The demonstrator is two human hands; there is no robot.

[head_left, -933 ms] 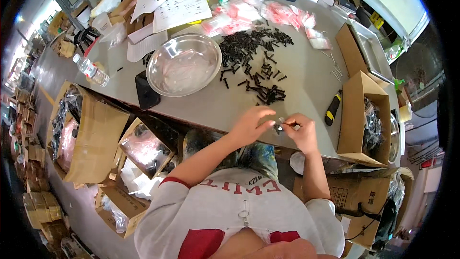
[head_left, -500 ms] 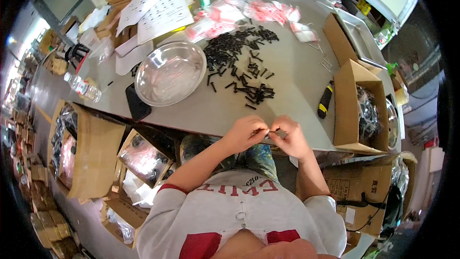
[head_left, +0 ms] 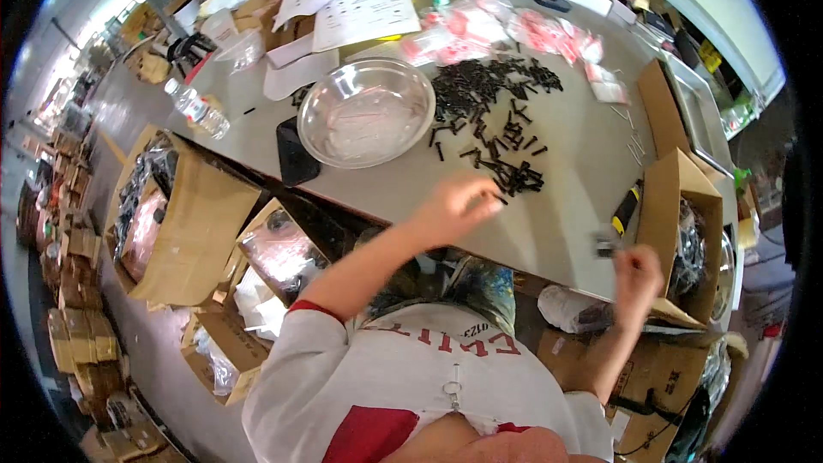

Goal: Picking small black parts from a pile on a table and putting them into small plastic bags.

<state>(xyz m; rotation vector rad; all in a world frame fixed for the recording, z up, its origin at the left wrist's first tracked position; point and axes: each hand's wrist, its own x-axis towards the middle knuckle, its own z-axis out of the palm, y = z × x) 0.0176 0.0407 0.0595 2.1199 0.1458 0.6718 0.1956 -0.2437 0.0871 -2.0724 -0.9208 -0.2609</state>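
Slightly smeared by motion, my left hand (head_left: 459, 208) is at the near edge of a small cluster of black screws (head_left: 519, 177). Its thumb and fingertips are pinched together; whatever is between them is too small to make out. Out to the right, my right hand (head_left: 639, 281) is closed on a small clear plastic bag (head_left: 606, 245) with something dark in it, blurred. Beyond the cluster spreads a larger heap of black screws (head_left: 471, 90). To its left stands a shiny metal bowl (head_left: 411, 141) holding clear bags.
Pink-and-clear bags (head_left: 480, 30) lie at the back. A black phone (head_left: 297, 154) is beside the bowl. A black-and-yellow utility knife (head_left: 628, 208) lies by an open carton (head_left: 656, 231) of bagged parts. Papers (head_left: 364, 13) and a water bottle (head_left: 201, 111) are at left.
My hands have parted from where they met near the table edge. The left has moved to the screws, the right away to the right with the small bag. The view has shifted.
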